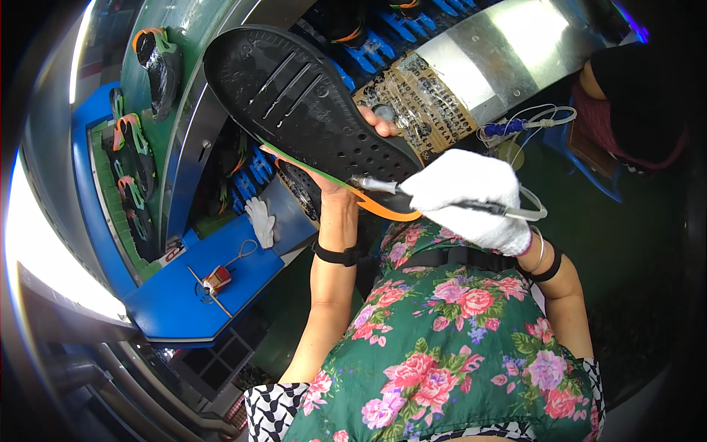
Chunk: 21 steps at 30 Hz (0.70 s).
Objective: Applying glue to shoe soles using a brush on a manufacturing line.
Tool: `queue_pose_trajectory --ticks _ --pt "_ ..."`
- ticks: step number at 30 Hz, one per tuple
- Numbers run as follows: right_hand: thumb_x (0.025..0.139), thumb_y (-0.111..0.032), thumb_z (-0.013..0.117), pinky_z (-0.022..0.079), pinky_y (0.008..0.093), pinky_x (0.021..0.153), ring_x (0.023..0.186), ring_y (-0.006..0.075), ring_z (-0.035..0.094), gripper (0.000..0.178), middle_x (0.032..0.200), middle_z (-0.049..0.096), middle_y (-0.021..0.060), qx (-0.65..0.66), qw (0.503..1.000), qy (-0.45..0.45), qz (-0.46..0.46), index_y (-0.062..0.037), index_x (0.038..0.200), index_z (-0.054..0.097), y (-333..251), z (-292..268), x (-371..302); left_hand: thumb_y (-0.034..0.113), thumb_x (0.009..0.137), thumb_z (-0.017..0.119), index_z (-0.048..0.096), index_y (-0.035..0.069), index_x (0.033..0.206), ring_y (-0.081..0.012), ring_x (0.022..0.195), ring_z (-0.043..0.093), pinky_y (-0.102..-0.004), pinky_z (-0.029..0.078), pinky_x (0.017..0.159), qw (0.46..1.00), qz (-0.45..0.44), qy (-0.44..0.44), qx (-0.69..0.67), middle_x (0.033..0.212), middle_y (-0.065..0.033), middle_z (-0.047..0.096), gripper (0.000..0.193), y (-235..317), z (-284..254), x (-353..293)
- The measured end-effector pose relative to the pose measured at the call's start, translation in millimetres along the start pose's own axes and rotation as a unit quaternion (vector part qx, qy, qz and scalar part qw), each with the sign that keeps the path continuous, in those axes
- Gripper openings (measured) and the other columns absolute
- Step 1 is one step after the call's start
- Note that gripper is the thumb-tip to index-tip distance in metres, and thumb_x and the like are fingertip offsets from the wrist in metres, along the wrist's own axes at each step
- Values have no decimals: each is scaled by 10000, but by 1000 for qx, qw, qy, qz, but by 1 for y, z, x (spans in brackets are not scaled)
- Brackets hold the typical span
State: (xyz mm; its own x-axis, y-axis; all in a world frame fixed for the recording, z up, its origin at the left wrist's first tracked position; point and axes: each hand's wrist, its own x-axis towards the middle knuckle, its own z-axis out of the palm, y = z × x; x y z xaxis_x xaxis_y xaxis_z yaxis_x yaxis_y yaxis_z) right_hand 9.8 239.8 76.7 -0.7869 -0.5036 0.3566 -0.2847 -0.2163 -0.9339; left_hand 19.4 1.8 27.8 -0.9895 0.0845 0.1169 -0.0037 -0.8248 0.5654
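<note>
1. I have the black shoe sole up front, tilted, broad toe end to upper left, heel end by the right hand. Green-and-orange edging along its near side.
2. Left hand, bare: gripping the sole from beneath at mid-length. Fingers wrap over the far edge, thumb side on the near edge.
3. Right hand, white-gloved: closed around a slim applicator tool, clear hose looping out behind the glove.
4. Applicator tip sits at the sole's near edge, beside the holes. Contact or a slight gap: I can't tell.
5. Sole surface: three long slots toward the toe with pale shiny streaks, rows of round holes toward the heel, glossy patches between.
6. Left of that I see shoes in black, orange and green on a green conveyor belt.
7. Blue table, lower left: pale grey glove and a small red container lie on it.
8. Beyond the sole: metal panel with taped brown cardboard, blue racks behind.
</note>
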Motion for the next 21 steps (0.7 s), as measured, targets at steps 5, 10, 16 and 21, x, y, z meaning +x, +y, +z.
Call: queue_pose_trajectory --ticks 5,10,16,21 --pt "793 24 812 608 340 821 899 232 766 166 978 790 106 12 1000 -8 4 -30 950 795 -2 4 0 729 929 591 572 -41 1265 -278 1063 604 -481 487 1029 1000 -15 8 -14 1146 -135 613 840 3 5 1" --pt "801 33 806 608 336 828 908 225 768 159 984 792 108 61 995 39 62 -29 947 793 -1 3 -4 701 935 608 577 -30 1270 -271 1050 609 -476 475 1022 1000 5 5 -23 1136 -131 613 804 2 8 0" --pt "801 7 808 602 346 794 889 246 762 187 987 791 110 22 1000 -10 18 -32 984 800 -2 7 -6 634 949 637 596 -3 1262 -267 1061 619 -483 465 1032 1000 2 -10 -18 1134 -120 621 711 5 6 -2" --pt "797 5 811 602 349 793 879 249 760 182 977 790 113 68 994 30 74 -26 975 794 -2 4 -8 832 896 515 613 -39 1233 -331 1013 648 -503 472 964 999 40 -1 -23 1127 -189 669 939 2 -1 -2"
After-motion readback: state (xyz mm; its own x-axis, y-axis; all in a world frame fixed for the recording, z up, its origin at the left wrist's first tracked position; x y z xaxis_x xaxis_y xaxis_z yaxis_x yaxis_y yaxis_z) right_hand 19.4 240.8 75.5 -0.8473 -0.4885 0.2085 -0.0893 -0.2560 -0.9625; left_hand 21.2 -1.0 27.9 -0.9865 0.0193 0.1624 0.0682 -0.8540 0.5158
